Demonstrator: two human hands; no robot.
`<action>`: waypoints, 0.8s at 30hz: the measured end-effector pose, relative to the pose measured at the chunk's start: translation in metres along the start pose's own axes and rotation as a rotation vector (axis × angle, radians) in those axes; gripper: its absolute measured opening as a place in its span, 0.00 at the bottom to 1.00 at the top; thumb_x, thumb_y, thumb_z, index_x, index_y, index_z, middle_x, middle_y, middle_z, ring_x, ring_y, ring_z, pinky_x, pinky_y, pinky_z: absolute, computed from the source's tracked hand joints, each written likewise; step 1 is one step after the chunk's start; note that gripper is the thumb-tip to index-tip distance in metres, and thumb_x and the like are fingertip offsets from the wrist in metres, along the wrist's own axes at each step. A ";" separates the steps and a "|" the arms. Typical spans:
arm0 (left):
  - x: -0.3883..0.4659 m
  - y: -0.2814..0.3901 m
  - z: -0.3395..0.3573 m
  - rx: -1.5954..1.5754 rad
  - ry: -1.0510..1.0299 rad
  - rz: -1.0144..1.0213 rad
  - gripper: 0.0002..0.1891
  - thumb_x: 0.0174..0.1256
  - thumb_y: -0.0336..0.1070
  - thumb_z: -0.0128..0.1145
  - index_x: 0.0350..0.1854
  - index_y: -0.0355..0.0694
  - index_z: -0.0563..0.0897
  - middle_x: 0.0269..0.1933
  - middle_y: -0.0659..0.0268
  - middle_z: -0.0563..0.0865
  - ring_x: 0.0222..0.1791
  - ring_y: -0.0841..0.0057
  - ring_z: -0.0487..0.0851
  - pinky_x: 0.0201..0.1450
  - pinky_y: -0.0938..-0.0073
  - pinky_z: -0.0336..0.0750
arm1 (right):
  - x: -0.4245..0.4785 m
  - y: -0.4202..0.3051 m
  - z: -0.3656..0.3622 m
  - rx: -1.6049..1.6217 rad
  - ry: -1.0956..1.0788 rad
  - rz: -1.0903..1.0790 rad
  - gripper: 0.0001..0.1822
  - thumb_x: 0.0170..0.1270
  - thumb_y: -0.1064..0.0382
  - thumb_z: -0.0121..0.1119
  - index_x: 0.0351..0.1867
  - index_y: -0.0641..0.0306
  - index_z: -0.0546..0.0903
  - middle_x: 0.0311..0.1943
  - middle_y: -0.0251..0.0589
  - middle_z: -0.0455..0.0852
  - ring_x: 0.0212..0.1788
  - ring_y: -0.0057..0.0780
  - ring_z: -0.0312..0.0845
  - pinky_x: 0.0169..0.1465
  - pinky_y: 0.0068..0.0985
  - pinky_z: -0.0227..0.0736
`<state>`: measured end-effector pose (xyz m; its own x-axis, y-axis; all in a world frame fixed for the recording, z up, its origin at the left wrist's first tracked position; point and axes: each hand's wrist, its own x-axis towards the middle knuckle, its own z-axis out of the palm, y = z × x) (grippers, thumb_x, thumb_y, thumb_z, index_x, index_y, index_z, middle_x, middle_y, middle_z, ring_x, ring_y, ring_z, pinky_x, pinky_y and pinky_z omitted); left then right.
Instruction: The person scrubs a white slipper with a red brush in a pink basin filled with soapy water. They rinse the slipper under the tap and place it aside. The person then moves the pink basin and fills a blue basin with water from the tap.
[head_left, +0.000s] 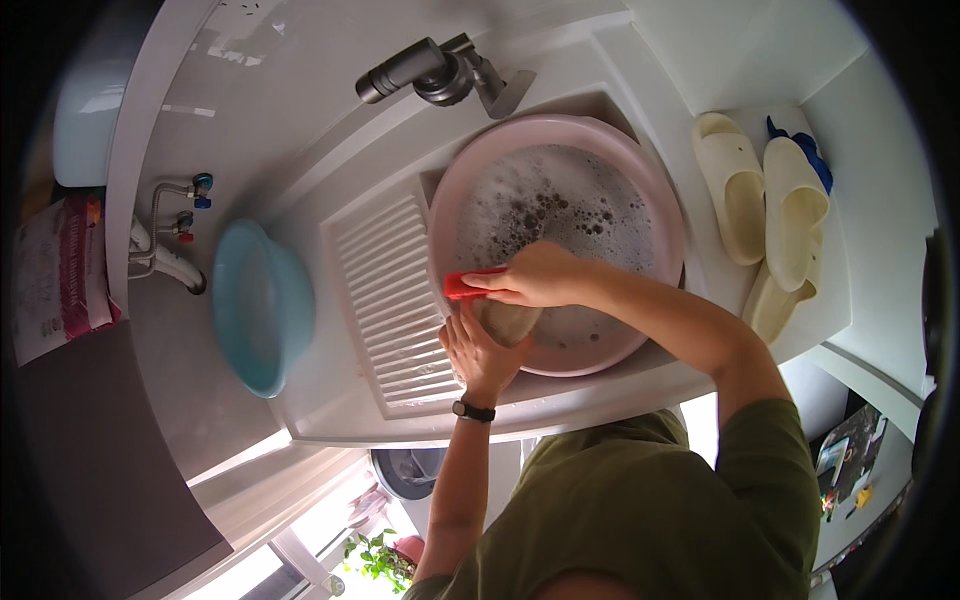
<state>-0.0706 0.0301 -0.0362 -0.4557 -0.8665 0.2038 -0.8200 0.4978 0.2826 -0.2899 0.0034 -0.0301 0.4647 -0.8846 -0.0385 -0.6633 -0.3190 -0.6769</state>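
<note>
A pink basin (667, 225) of foamy water sits in the white sink. Over its near left side, my left hand (484, 352) grips a beige item (508, 321), possibly a shoe or slipper, partly hidden by both hands. In my right hand (540, 277) is a red scrubbing brush (454, 285), its head against the far end of the item. A dark band with a small face circles my left wrist. The ribbed washboard (386, 300) of the sink lies just left of the basin.
A dark grey faucet (442, 75) stands behind the basin. Several cream slippers (726, 187) lie on the right ledge by a blue object (814, 161). A light blue basin (296, 311) leans at the left. A washing powder bag (64, 277) stands farther left.
</note>
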 end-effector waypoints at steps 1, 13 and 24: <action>-0.003 0.000 -0.002 -0.007 0.005 0.008 0.51 0.36 0.50 0.78 0.68 0.37 0.69 0.54 0.52 0.80 0.54 0.51 0.78 0.63 0.52 0.67 | 0.001 -0.004 0.001 -0.040 -0.038 0.003 0.25 0.74 0.48 0.56 0.71 0.31 0.73 0.27 0.45 0.86 0.24 0.46 0.82 0.30 0.40 0.74; -0.002 0.002 -0.010 -0.009 -0.034 -0.057 0.51 0.38 0.52 0.79 0.67 0.36 0.69 0.56 0.51 0.79 0.56 0.51 0.77 0.63 0.52 0.67 | -0.048 0.037 0.017 -0.007 0.199 0.004 0.24 0.75 0.49 0.56 0.71 0.34 0.74 0.24 0.43 0.86 0.22 0.46 0.82 0.28 0.40 0.75; -0.003 -0.002 -0.009 -0.019 -0.014 -0.031 0.52 0.36 0.53 0.80 0.67 0.37 0.69 0.55 0.53 0.79 0.57 0.53 0.76 0.63 0.52 0.66 | -0.049 0.018 0.009 -0.025 0.228 -0.002 0.24 0.73 0.49 0.58 0.69 0.28 0.75 0.22 0.44 0.83 0.20 0.44 0.80 0.25 0.41 0.72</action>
<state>-0.0645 0.0324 -0.0287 -0.4347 -0.8821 0.1816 -0.8272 0.4708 0.3068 -0.3194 0.0439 -0.0465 0.3233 -0.9371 0.1317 -0.6780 -0.3265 -0.6586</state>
